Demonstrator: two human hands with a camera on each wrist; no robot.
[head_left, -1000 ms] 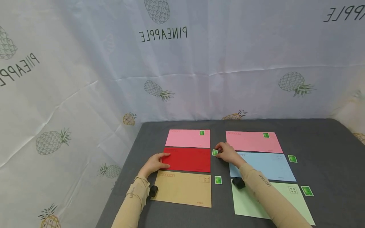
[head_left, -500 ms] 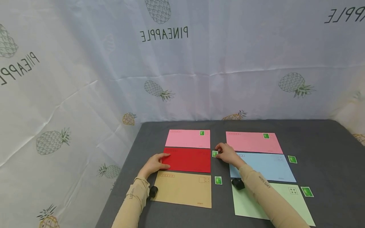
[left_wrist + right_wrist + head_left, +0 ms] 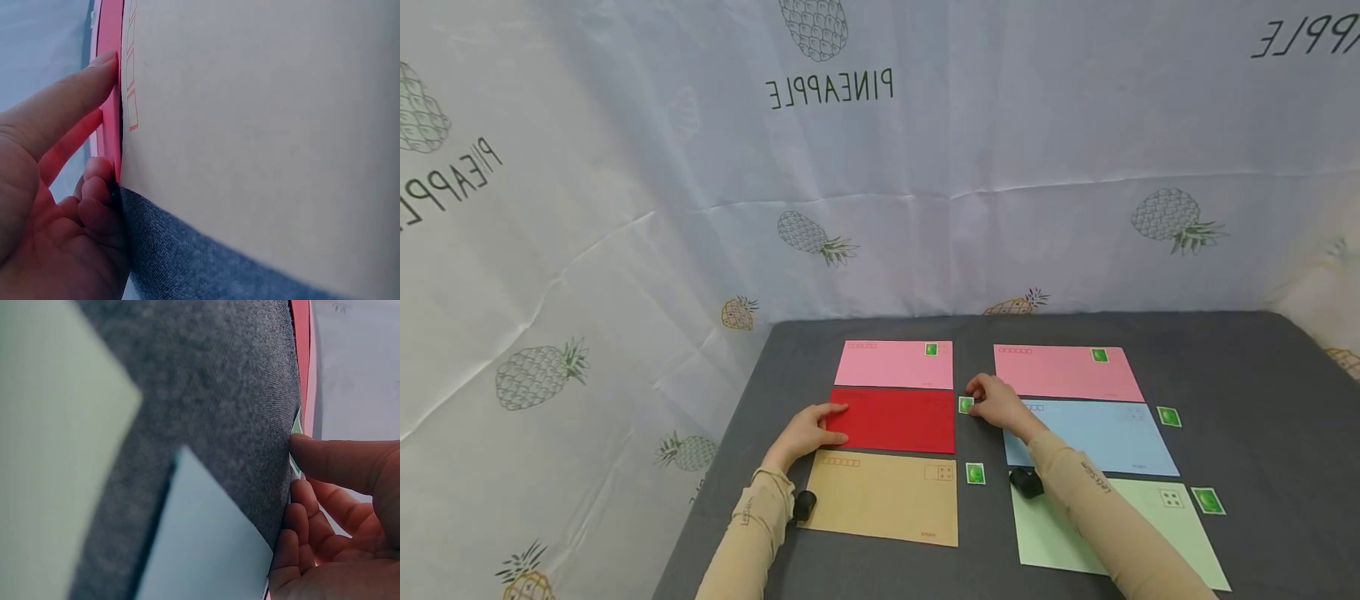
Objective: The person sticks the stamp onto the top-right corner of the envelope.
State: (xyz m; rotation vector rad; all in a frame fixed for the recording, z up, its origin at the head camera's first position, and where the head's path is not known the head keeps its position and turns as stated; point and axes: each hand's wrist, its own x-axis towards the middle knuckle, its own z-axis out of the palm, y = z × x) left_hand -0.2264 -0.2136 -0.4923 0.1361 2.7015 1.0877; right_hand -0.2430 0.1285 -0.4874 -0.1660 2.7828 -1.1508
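Observation:
My left hand (image 3: 801, 433) rests at the left side of the red envelope (image 3: 895, 421), thumb and index finger spread apart. In the left wrist view the thumb (image 3: 94, 84) presses the envelope's edge, while some of the other fingers curl. My right hand (image 3: 1000, 407) is at a small green stamp (image 3: 966, 405) on the dark table, just right of the red envelope. Its thumb (image 3: 325, 459) lies on the stamp's edge, with other fingers curled close by. Whether a fingertip is under the stamp is hidden.
Two pink envelopes (image 3: 891, 367) at the back each bear a green stamp. A tan envelope (image 3: 880, 500), a blue envelope (image 3: 1090, 433) and a green envelope (image 3: 1120, 508) lie nearer. Loose stamps (image 3: 975, 473) sit to the right of these three. White pineapple-print cloth (image 3: 880, 167) hangs behind.
The stamp at my right fingers has shifted very slightly toward me. My left hand holds still on the red envelope, and the right hand hardly moves.

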